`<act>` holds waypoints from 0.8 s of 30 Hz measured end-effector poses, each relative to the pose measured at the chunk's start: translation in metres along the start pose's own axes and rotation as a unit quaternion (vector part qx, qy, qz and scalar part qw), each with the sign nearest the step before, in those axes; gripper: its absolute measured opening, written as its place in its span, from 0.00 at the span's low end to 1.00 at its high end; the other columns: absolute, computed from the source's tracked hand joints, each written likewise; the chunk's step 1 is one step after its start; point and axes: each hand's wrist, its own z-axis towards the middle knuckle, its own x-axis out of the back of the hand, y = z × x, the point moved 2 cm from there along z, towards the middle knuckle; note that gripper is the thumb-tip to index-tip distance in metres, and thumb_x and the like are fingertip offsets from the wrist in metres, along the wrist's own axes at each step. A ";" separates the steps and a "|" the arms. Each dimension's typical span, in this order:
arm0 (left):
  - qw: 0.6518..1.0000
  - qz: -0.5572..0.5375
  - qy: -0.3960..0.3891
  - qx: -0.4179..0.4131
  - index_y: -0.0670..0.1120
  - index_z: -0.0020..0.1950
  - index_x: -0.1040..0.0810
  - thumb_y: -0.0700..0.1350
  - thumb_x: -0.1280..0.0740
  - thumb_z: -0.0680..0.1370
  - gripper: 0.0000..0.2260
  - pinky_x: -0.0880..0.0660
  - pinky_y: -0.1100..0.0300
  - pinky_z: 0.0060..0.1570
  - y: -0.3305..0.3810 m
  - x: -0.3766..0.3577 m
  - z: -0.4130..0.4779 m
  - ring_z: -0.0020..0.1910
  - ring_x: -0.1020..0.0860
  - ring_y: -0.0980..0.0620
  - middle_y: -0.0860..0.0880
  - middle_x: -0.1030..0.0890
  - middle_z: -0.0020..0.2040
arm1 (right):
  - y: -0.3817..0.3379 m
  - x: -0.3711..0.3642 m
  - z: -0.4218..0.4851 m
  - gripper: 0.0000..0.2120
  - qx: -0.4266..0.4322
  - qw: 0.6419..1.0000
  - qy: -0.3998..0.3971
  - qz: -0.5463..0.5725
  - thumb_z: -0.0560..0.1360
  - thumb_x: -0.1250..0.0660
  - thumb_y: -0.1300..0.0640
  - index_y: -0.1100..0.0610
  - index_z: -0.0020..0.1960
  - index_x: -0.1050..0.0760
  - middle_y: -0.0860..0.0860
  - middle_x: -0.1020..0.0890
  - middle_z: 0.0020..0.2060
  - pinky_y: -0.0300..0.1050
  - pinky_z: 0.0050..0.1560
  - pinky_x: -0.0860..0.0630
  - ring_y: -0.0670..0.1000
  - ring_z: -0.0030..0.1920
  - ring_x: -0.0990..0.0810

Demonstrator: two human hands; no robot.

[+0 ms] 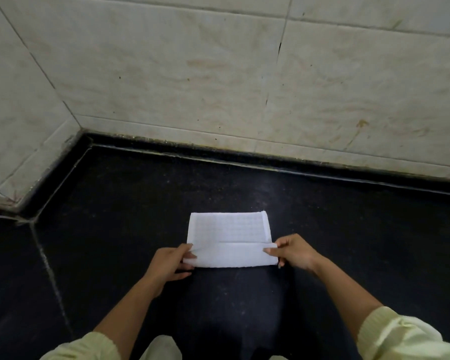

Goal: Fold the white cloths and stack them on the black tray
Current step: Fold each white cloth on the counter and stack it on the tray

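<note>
A white waffle-textured cloth (229,231) lies flat on the black stone surface (140,203) in the middle of the view. Its near edge is turned over into a folded band. My left hand (170,262) pinches the left end of that band. My right hand (291,252) pinches the right end. Both hands rest low on the surface at the cloth's near corners. No black tray is in view.
Beige marbled wall tiles (192,74) rise behind the surface and along its left side, meeting in a corner at the far left. A pale seam line (50,271) runs through the black surface on the left. Pale yellow sleeves (400,336) show at the bottom.
</note>
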 end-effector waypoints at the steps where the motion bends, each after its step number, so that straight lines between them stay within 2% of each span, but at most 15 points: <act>1: 1.000 -0.005 0.004 -0.007 0.40 0.45 0.16 0.50 0.32 0.77 0.13 0.20 0.57 0.40 0.004 0.000 0.002 0.45 0.19 0.47 0.44 0.18 0.46 | -0.002 0.001 0.004 0.15 0.005 1.000 0.021 0.001 0.73 0.27 0.56 0.58 0.32 0.27 0.50 0.23 0.25 0.33 0.29 0.29 0.45 0.25 0.24; 4: 0.999 -0.004 0.019 -0.040 0.42 0.46 0.16 0.46 0.31 0.76 0.09 0.22 0.59 0.39 0.015 -0.002 0.010 0.43 0.19 0.49 0.44 0.18 0.46 | -0.010 0.005 0.018 0.19 0.014 0.997 0.072 -0.005 0.73 0.27 0.57 0.56 0.28 0.32 0.48 0.24 0.24 0.34 0.30 0.29 0.45 0.26 0.24; 7: 0.991 0.070 0.033 -0.108 0.43 0.49 0.16 0.40 0.31 0.75 0.05 0.26 0.64 0.37 0.021 -0.004 0.020 0.41 0.20 0.52 0.47 0.18 0.47 | -0.015 0.008 0.034 0.14 0.018 0.995 0.100 -0.019 0.74 0.28 0.60 0.56 0.32 0.27 0.51 0.20 0.31 0.40 0.39 0.25 0.48 0.34 0.22; 9: 0.980 0.121 0.046 -0.150 0.45 0.50 0.16 0.37 0.32 0.75 0.08 0.28 0.66 0.37 0.025 -0.006 0.029 0.41 0.20 0.53 0.48 0.18 0.48 | -0.019 0.010 0.043 0.10 0.013 0.992 0.116 -0.042 0.75 0.30 0.59 0.56 0.35 0.25 0.53 0.18 0.37 0.42 0.43 0.25 0.50 0.39 0.21; 12: 0.958 0.207 0.065 -0.190 0.47 0.53 0.17 0.35 0.33 0.74 0.12 0.30 0.66 0.37 0.030 -0.009 0.041 0.40 0.24 0.55 0.47 0.21 0.46 | -0.024 0.011 0.053 0.10 0.005 0.989 0.132 -0.067 0.77 0.34 0.58 0.56 0.37 0.25 0.52 0.20 0.37 0.39 0.38 0.28 0.50 0.40 0.23; 14: 0.947 0.239 0.070 -0.202 0.47 0.54 0.18 0.34 0.34 0.75 0.13 0.31 0.66 0.38 0.031 -0.012 0.048 0.39 0.26 0.55 0.47 0.23 0.46 | -0.026 0.011 0.059 0.11 0.000 0.986 0.145 -0.081 0.78 0.35 0.59 0.56 0.36 0.27 0.51 0.23 0.35 0.37 0.35 0.31 0.50 0.39 0.26; 17: 0.940 0.256 0.083 -0.211 0.47 0.55 0.18 0.34 0.34 0.75 0.13 0.32 0.71 0.37 0.030 -0.014 0.056 0.40 0.26 0.57 0.49 0.23 0.47 | -0.026 0.009 0.067 0.08 -0.007 0.983 0.162 -0.082 0.78 0.36 0.58 0.59 0.42 0.25 0.53 0.22 0.39 0.41 0.40 0.31 0.51 0.41 0.24; 24: 0.928 0.277 0.101 -0.229 0.48 0.56 0.19 0.35 0.35 0.76 0.13 0.32 0.71 0.39 0.027 -0.016 0.069 0.40 0.26 0.57 0.50 0.23 0.46 | -0.020 0.006 0.081 0.09 -0.012 0.977 0.180 -0.110 0.79 0.36 0.55 0.61 0.45 0.24 0.55 0.19 0.41 0.47 0.45 0.24 0.55 0.43 0.21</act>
